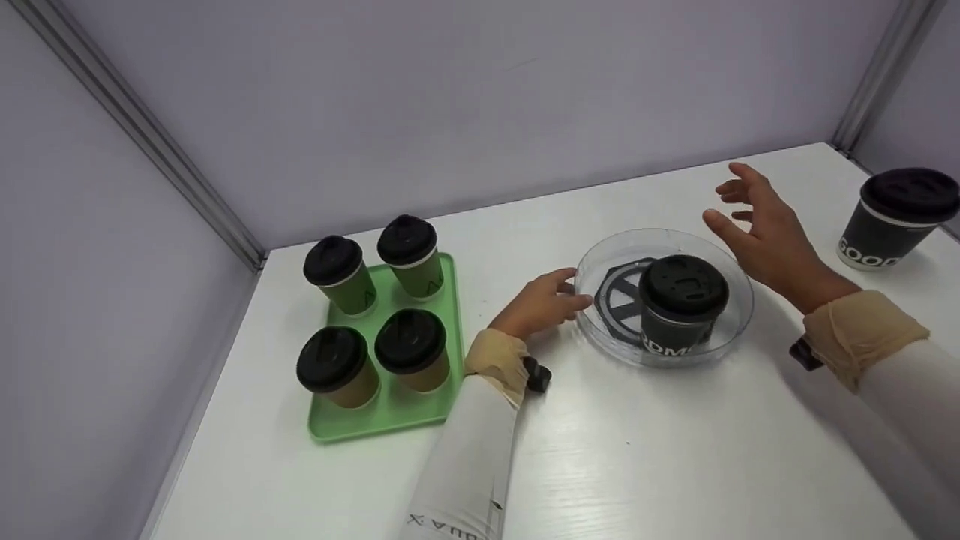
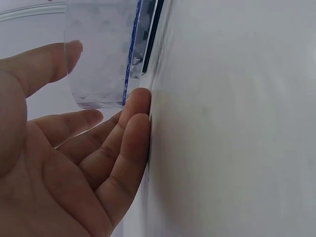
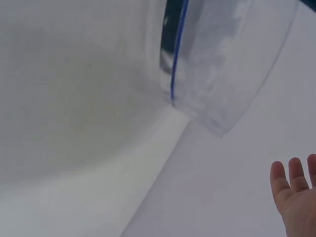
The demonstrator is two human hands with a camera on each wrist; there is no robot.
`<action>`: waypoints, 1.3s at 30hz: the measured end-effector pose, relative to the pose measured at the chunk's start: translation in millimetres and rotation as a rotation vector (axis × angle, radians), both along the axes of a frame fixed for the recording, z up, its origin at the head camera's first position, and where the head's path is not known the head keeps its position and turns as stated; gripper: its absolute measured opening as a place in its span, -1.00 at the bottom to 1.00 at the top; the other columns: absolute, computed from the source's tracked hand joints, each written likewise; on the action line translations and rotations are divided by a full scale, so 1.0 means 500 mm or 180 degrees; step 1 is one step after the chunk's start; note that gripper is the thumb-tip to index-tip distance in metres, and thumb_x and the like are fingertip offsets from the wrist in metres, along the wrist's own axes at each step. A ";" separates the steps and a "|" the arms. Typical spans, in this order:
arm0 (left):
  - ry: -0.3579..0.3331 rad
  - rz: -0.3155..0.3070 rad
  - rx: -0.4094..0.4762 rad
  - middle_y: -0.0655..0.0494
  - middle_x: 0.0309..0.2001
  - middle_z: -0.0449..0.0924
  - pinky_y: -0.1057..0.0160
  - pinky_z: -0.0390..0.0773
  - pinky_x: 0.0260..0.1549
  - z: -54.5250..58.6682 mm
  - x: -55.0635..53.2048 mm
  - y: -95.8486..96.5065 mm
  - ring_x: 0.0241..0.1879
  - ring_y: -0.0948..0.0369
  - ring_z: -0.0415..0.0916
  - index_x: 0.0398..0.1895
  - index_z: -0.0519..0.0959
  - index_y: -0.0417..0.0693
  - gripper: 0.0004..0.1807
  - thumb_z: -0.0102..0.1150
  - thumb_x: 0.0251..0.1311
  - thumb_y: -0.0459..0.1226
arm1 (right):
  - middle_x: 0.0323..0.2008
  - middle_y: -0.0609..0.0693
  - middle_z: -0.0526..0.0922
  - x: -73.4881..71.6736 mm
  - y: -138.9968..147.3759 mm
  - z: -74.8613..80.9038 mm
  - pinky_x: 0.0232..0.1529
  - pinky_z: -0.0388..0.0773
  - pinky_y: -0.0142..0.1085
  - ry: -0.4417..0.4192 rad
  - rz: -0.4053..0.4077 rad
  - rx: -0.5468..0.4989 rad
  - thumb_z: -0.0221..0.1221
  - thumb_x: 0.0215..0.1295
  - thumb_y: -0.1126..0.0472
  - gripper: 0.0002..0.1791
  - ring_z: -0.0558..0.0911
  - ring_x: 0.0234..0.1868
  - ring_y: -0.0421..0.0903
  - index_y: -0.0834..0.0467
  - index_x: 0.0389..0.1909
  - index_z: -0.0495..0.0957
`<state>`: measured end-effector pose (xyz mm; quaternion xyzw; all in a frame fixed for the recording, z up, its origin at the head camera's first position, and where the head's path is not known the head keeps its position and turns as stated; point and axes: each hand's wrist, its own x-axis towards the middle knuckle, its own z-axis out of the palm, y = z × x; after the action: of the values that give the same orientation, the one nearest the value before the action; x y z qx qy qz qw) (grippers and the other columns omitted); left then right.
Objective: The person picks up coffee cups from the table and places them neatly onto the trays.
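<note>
A clear round dish [image 1: 739, 330] with a dark wheel-like design on its base stands on the white table. Inside it, right of centre, is a black paper coffee cup [image 1: 679, 300] with a black lid. My left hand [image 1: 541, 304] is at the dish's left side, fingers loosely extended around the wall. In the left wrist view its lower fingers [image 2: 133, 143] lie along the tabletop by the clear wall; whether they press on it I cannot tell. My right hand [image 1: 772, 236] is raised beyond the dish's right rim, fingers spread and holding nothing.
On the left, a green tray [image 1: 375, 427] carries several lidded cups, among them a green cup [image 1: 420, 274] and a brown cup [image 1: 427, 371]. Another black coffee cup [image 1: 885, 225] stands at the far right. Pale wall panels [image 1: 487, 97] border the table's back and sides.
</note>
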<state>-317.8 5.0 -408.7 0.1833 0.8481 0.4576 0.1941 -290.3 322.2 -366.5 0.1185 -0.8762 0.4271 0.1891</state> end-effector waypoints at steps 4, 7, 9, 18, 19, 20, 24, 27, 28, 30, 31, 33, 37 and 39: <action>0.0022 -0.0013 0.0023 0.00 0.16 0.50 0.25 0.53 -0.11 0.001 -0.002 0.000 -0.16 0.22 0.61 0.49 0.19 -0.03 -0.26 0.19 0.31 -0.05 | 0.21 0.26 0.38 -0.033 0.011 -0.001 0.13 0.28 0.21 -0.0144 0.0013 0.0572 0.03 0.45 -0.12 -0.25 0.36 0.22 0.30 0.10 0.51 0.03; 0.0030 -0.0008 0.0000 -0.01 0.17 0.49 0.25 0.52 -0.11 0.002 -0.001 0.000 -0.18 0.25 0.61 0.49 0.19 -0.02 -0.26 0.19 0.31 -0.05 | 0.15 0.28 0.46 -0.051 0.017 -0.007 0.09 0.28 0.22 -0.0321 0.0094 0.1025 0.00 0.45 -0.16 -0.30 0.41 0.14 0.31 0.18 0.43 0.20; 0.0030 -0.0009 -0.0029 -0.01 0.17 0.50 0.25 0.52 -0.11 0.000 0.001 -0.002 -0.20 0.26 0.61 0.49 0.19 -0.02 -0.26 0.20 0.30 -0.04 | 0.10 0.28 0.50 -0.061 0.017 -0.013 0.09 0.28 0.23 -0.0482 0.0168 0.1288 -0.02 0.45 -0.19 -0.32 0.43 0.12 0.30 0.22 0.36 0.30; 0.0069 -0.0014 -0.0052 -0.02 0.18 0.49 0.23 0.52 -0.10 -0.006 -0.003 -0.002 -0.19 0.27 0.61 0.49 0.18 -0.02 -0.27 0.17 0.32 -0.04 | -0.06 0.25 0.61 -0.100 0.020 -0.018 -0.08 0.44 0.15 -0.0736 0.0303 0.1911 0.04 0.47 -0.03 -0.54 0.56 -0.03 0.21 0.26 0.11 0.54; 0.0060 -0.0019 -0.0038 -0.01 0.18 0.50 0.23 0.52 -0.10 -0.008 -0.003 -0.001 -0.19 0.27 0.61 0.49 0.19 -0.02 -0.27 0.17 0.32 -0.04 | -0.07 0.24 0.62 -0.103 0.021 -0.019 -0.10 0.45 0.14 -0.0753 0.0313 0.1941 0.05 0.47 -0.01 -0.57 0.57 -0.05 0.20 0.25 0.08 0.56; 0.0049 -0.0031 -0.0026 0.00 0.17 0.50 0.24 0.52 -0.10 -0.010 -0.003 0.000 -0.19 0.27 0.61 0.49 0.19 -0.02 -0.27 0.18 0.32 -0.04 | -0.09 0.22 0.64 -0.105 0.022 -0.021 -0.11 0.46 0.13 -0.0764 0.0323 0.1975 0.05 0.47 0.01 -0.59 0.58 -0.06 0.19 0.26 0.05 0.59; 0.0026 -0.0087 0.0013 0.03 0.13 0.53 0.25 0.53 -0.13 -0.018 -0.003 0.003 -0.20 0.27 0.61 0.47 0.22 -0.02 -0.28 0.19 0.31 -0.04 | -0.11 0.19 0.67 -0.109 0.024 -0.030 -0.10 0.47 0.11 -0.0819 0.0356 0.2100 0.08 0.46 0.10 -0.66 0.60 -0.07 0.19 0.26 -0.03 0.65; 0.0066 -0.0076 0.0007 0.02 0.12 0.54 0.26 0.53 -0.13 -0.018 -0.004 0.003 -0.21 0.27 0.62 0.46 0.23 -0.03 -0.29 0.19 0.31 -0.05 | -0.11 0.18 0.67 -0.113 0.023 -0.034 -0.09 0.47 0.11 -0.0819 0.0340 0.2124 0.09 0.45 0.13 -0.69 0.59 -0.06 0.19 0.27 -0.05 0.66; 0.0069 -0.0064 0.0005 0.02 0.12 0.53 0.25 0.53 -0.13 -0.017 -0.004 0.003 -0.21 0.26 0.62 0.46 0.23 -0.03 -0.29 0.19 0.31 -0.05 | -0.12 0.19 0.67 -0.114 0.022 -0.035 -0.09 0.47 0.11 -0.0814 0.0334 0.2115 0.09 0.44 0.14 -0.69 0.59 -0.06 0.19 0.27 -0.05 0.66; 0.0080 -0.0051 -0.0006 0.00 0.13 0.53 0.25 0.53 -0.11 -0.014 -0.005 0.003 -0.20 0.26 0.62 0.47 0.22 -0.04 -0.29 0.18 0.32 -0.06 | -0.13 0.20 0.67 -0.115 0.023 -0.034 -0.10 0.48 0.11 -0.0787 0.0326 0.2101 0.11 0.43 0.17 -0.71 0.59 -0.07 0.19 0.28 -0.06 0.66; 0.0076 -0.0046 -0.0006 0.00 0.14 0.52 0.25 0.52 -0.11 -0.012 -0.005 0.003 -0.20 0.25 0.62 0.47 0.21 -0.04 -0.29 0.18 0.32 -0.06 | -0.13 0.20 0.67 -0.115 0.024 -0.034 -0.11 0.48 0.10 -0.0772 0.0321 0.2092 0.11 0.43 0.18 -0.73 0.60 -0.08 0.18 0.28 -0.07 0.66; 0.0050 -0.0045 0.0011 0.00 0.15 0.52 0.26 0.52 -0.10 -0.009 -0.005 0.004 -0.19 0.25 0.62 0.48 0.20 -0.04 -0.28 0.18 0.32 -0.06 | -0.16 0.20 0.67 -0.114 0.026 -0.034 -0.13 0.49 0.09 -0.0726 0.0315 0.2092 0.13 0.41 0.22 -0.76 0.60 -0.11 0.17 0.29 -0.10 0.66; 0.0031 -0.0093 0.0033 0.00 0.15 0.51 0.26 0.52 -0.10 -0.007 -0.006 0.006 -0.17 0.24 0.62 0.48 0.19 -0.05 -0.28 0.18 0.32 -0.07 | -0.21 0.19 0.68 -0.111 0.034 -0.035 -0.18 0.50 0.06 -0.0677 0.0286 0.2100 0.14 0.38 0.27 -0.80 0.62 -0.17 0.14 0.30 -0.14 0.66; 0.0055 -0.0127 0.0013 0.02 0.14 0.52 0.25 0.51 -0.08 -0.007 -0.007 0.008 -0.17 0.24 0.62 0.48 0.19 -0.05 -0.27 0.18 0.32 -0.06 | -0.21 0.19 0.68 -0.110 0.037 -0.037 -0.19 0.50 0.05 -0.0700 0.0268 0.2106 0.14 0.38 0.27 -0.80 0.62 -0.18 0.13 0.30 -0.13 0.66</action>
<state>-321.4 8.8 -412.4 0.2045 0.8451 0.4537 0.1954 -345.1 340.6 -384.8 0.1627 -0.9767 0.1376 0.0271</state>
